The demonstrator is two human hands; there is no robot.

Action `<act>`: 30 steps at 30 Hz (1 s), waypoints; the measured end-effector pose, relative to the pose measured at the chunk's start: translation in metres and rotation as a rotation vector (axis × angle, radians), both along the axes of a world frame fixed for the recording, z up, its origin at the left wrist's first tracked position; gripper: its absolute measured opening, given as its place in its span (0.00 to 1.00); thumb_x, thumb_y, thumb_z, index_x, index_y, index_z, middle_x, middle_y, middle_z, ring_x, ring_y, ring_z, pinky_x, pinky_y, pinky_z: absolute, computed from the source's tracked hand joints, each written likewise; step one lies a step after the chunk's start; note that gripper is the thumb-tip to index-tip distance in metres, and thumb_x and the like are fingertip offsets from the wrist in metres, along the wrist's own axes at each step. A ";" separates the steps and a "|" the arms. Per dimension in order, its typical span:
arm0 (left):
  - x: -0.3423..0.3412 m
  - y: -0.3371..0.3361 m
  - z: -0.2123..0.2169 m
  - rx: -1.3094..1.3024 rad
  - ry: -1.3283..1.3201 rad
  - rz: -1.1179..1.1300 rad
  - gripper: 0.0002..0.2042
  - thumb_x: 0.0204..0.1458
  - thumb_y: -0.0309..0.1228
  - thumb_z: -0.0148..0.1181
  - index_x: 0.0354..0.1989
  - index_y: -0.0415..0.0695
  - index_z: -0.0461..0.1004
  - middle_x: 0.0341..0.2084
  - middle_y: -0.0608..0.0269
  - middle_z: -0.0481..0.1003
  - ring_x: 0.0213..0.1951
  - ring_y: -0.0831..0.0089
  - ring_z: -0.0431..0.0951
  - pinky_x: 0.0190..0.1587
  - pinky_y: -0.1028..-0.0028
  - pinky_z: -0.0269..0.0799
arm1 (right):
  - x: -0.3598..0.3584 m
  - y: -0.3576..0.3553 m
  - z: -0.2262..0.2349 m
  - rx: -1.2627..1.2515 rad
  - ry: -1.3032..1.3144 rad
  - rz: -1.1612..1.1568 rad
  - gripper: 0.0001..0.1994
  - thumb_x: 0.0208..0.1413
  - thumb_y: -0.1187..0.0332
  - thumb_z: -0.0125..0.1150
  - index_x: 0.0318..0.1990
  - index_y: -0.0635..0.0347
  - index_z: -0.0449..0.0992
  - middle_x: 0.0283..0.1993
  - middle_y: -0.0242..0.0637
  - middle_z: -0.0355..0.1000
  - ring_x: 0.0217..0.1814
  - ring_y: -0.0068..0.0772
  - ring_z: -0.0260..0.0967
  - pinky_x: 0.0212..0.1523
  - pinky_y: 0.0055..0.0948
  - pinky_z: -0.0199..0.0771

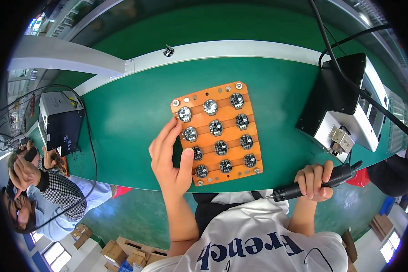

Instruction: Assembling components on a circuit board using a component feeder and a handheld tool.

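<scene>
An orange fixture board lies on the green bench, carrying several small round black circuit boards in rows. My left hand rests flat on the board's left edge, fingers spread, thumb touching its lower left part. My right hand is closed around a black soldering iron handle near the bench's front edge, its tip pointing left toward my body, clear of the board.
A black and white soldering station with cables stands at the right. A grey box unit sits at the left. Another person in a checked sleeve works at the left. Cardboard boxes lie on the floor below.
</scene>
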State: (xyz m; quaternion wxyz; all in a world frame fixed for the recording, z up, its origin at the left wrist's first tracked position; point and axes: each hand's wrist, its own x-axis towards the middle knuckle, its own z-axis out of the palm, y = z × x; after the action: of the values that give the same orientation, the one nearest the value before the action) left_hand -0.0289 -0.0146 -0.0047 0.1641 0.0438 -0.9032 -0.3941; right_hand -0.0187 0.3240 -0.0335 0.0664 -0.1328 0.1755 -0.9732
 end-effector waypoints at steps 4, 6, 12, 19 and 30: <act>0.001 0.001 0.000 0.008 -0.004 0.013 0.21 0.54 0.36 0.61 0.56 0.39 0.76 0.59 0.52 0.74 0.57 0.57 0.73 0.62 0.64 0.61 | 0.000 0.000 -0.001 -0.002 -0.004 -0.001 0.13 0.49 0.80 0.63 0.38 0.59 0.66 0.24 0.34 0.69 0.20 0.28 0.70 0.24 0.28 0.70; 0.001 0.001 0.000 -0.001 -0.008 0.016 0.21 0.54 0.36 0.61 0.56 0.40 0.76 0.59 0.52 0.74 0.57 0.57 0.73 0.62 0.64 0.62 | 0.000 -0.001 -0.001 -0.010 -0.001 -0.002 0.13 0.49 0.80 0.63 0.38 0.59 0.66 0.24 0.34 0.69 0.20 0.28 0.70 0.24 0.27 0.70; 0.001 0.000 -0.002 0.007 -0.008 0.025 0.21 0.55 0.36 0.62 0.55 0.40 0.76 0.59 0.52 0.74 0.57 0.57 0.73 0.62 0.64 0.62 | -0.002 0.000 -0.002 -0.017 0.013 0.013 0.13 0.48 0.80 0.64 0.37 0.59 0.66 0.24 0.34 0.70 0.19 0.29 0.70 0.23 0.28 0.71; 0.000 0.001 -0.005 0.005 -0.005 0.019 0.21 0.54 0.35 0.61 0.55 0.40 0.77 0.58 0.51 0.75 0.58 0.57 0.74 0.62 0.64 0.62 | 0.000 0.003 -0.005 -0.026 0.000 0.015 0.14 0.48 0.81 0.65 0.37 0.59 0.66 0.23 0.34 0.69 0.18 0.28 0.69 0.23 0.28 0.71; 0.000 0.000 -0.006 0.037 0.015 0.022 0.20 0.54 0.34 0.61 0.55 0.40 0.77 0.58 0.51 0.75 0.58 0.57 0.74 0.63 0.64 0.62 | -0.002 -0.001 -0.004 -0.030 0.009 0.013 0.13 0.49 0.80 0.66 0.36 0.58 0.66 0.23 0.33 0.69 0.18 0.26 0.69 0.24 0.26 0.71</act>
State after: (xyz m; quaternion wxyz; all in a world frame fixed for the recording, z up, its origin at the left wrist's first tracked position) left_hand -0.0286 -0.0143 -0.0108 0.1742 0.0537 -0.8941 -0.4091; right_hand -0.0204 0.3235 -0.0374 0.0701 -0.1396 0.1601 -0.9747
